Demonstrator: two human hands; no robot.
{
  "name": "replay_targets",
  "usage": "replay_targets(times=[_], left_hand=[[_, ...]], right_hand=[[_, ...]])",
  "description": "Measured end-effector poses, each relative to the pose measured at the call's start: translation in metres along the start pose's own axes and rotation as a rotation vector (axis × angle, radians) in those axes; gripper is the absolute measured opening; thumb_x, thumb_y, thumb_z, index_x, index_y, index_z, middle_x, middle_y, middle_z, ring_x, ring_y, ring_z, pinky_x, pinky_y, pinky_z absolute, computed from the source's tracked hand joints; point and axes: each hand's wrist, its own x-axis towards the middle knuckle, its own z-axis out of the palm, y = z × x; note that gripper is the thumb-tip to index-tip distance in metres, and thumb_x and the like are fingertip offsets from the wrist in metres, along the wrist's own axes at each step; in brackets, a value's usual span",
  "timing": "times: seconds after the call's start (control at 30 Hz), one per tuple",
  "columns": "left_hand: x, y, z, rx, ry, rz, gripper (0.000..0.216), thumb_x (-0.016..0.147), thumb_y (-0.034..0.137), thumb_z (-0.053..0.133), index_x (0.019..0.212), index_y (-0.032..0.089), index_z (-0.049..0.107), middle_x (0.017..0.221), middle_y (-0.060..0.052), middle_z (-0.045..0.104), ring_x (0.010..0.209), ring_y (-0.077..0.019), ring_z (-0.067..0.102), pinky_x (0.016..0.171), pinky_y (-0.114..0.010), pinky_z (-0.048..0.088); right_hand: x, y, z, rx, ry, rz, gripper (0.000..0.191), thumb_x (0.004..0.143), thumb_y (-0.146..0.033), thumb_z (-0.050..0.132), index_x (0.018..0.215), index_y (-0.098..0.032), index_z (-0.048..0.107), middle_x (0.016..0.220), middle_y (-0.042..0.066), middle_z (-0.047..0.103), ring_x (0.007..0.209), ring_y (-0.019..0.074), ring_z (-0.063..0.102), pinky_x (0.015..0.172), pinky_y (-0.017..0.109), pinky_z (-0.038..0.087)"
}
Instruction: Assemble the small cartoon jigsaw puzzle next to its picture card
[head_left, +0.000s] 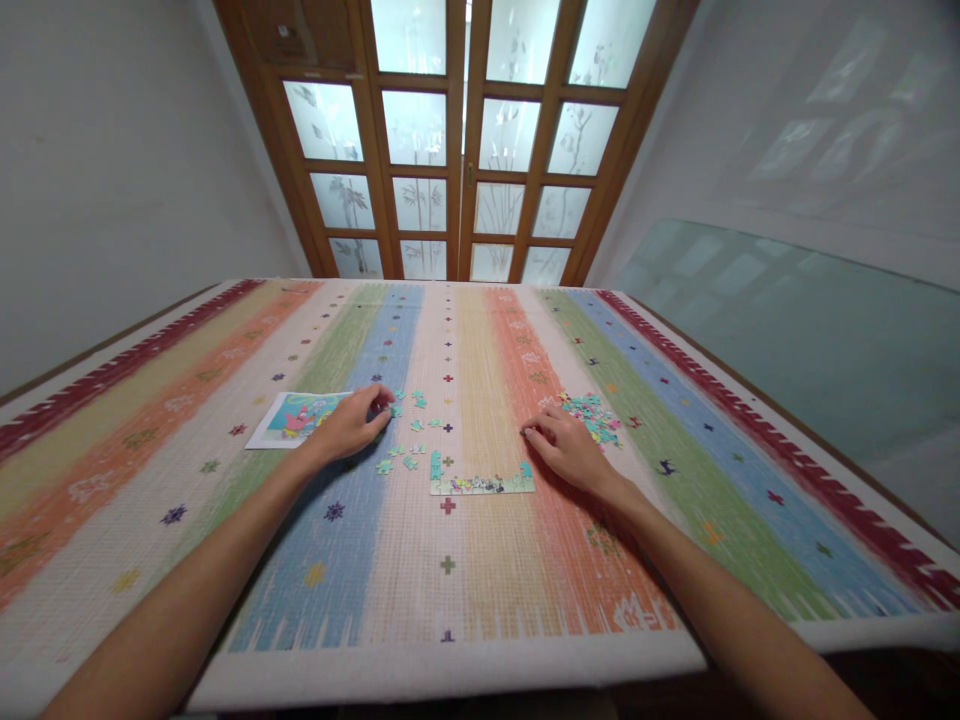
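Observation:
My left hand (356, 420) is at the right edge of a printed picture card (289, 418), partly covering it. Its thumb and fingertips are drawn together on a small teal jigsaw puzzle piece (397, 409). My right hand (564, 445) rests just left of a heap of jigsaw pieces (600, 418). Its fingers are curled together, and whatever they may hold is hidden. Between the hands lies a partly joined puzzle (484, 486), with a bottom row and short stubs rising at both ends. Several loose teal pieces (411, 462) lie scattered left of it.
A striped, patterned cloth (495, 560) covers the table, its near edge close to me. Beyond the far edge stand wooden doors with frosted panes (461, 180). A pale greenish panel (795, 350) leans by the right wall.

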Motion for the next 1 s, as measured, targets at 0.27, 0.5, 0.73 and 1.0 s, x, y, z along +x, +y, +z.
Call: replay_targets(times=[0.27,0.5,0.73,1.0], left_hand=[[0.003,0.017,0.012,0.244,-0.089,0.102,0.046,0.097,0.020,0.034,0.132,0.015,0.063,0.104,-0.012,0.064,0.102,-0.0294,0.056,0.096,-0.046,0.044],[0.009,0.031,0.020,0.334,-0.134,0.106,0.048,0.098,0.020,0.033,0.131,0.016,0.068,0.098,-0.012,0.063,0.094,-0.0290,0.053,0.089,-0.043,0.042],[0.003,0.050,0.027,0.284,-0.118,0.216,0.043,0.098,0.019,0.039,0.130,0.019,0.068,0.096,-0.010,0.061,0.092,-0.0268,0.051,0.087,-0.039,0.040],[-0.003,0.069,0.034,0.212,-0.140,0.307,0.041,0.103,0.021,0.036,0.128,0.022,0.069,0.091,-0.007,0.058,0.093,-0.0247,0.050,0.088,-0.037,0.039]], right_hand=[[0.000,-0.003,-0.002,0.007,0.009,-0.051,0.023,0.096,-0.021,0.053,0.083,-0.019,0.072,0.088,0.009,0.067,0.085,0.0244,0.062,0.079,0.036,0.046],[0.001,-0.005,-0.002,0.001,0.011,-0.071,0.023,0.096,-0.019,0.053,0.084,-0.018,0.073,0.085,0.009,0.065,0.083,0.0237,0.062,0.078,0.036,0.045],[0.000,-0.014,-0.002,0.036,0.021,-0.136,0.024,0.099,-0.026,0.052,0.091,-0.018,0.074,0.091,0.010,0.067,0.087,0.0247,0.061,0.082,0.039,0.047],[-0.003,-0.033,0.001,0.091,-0.105,-0.298,0.029,0.104,-0.026,0.048,0.128,-0.020,0.064,0.120,0.012,0.072,0.106,0.0279,0.061,0.099,0.048,0.045]])
